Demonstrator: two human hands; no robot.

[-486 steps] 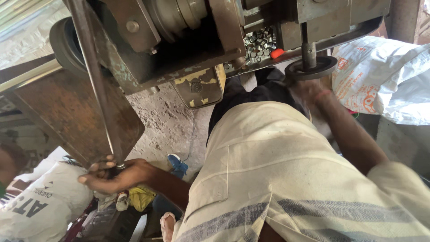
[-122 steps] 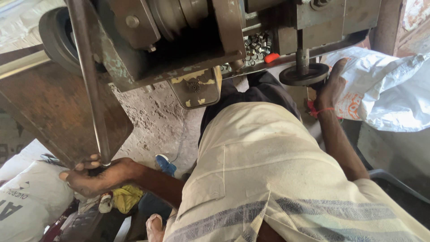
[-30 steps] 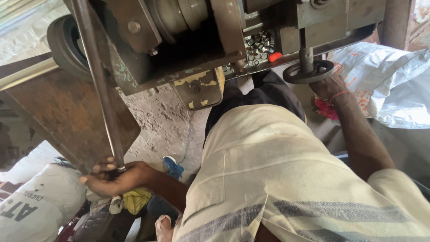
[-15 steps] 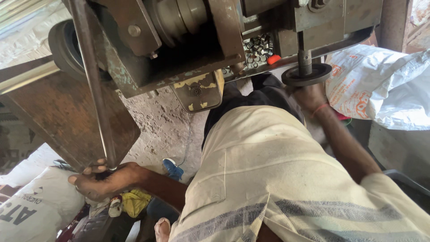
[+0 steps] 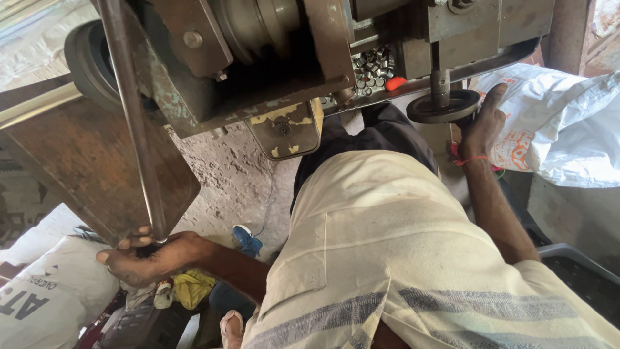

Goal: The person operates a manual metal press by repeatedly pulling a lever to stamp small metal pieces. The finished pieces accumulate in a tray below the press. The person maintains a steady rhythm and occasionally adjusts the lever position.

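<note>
Both hands on the machine, much as half a second before.
Left hand (image 5: pixel 145 257) clamped round rod (image 5: pixel 132 123) end; right hand (image 5: pixel 481 123) gripping handwheel (image 5: pixel 443 106), fingers partly hidden.

- The machine (image 5: pixel 258 71) stands in front, above the person's lap.
- The long rod (image 5: pixel 132 123) hangs at its left side; the left hand (image 5: pixel 145 257) holds its lower end.
- The handwheel (image 5: pixel 443 106) sits under its right part, with the right hand (image 5: pixel 481 123) on it.
- A sack (image 5: pixel 562 123) lies at the far right.

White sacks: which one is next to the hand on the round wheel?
The plain crumpled white sack at upper right, just behind the right hand on the black handwheel. The other sack, printed with dark lettering, lies lower left by the left hand.
</note>
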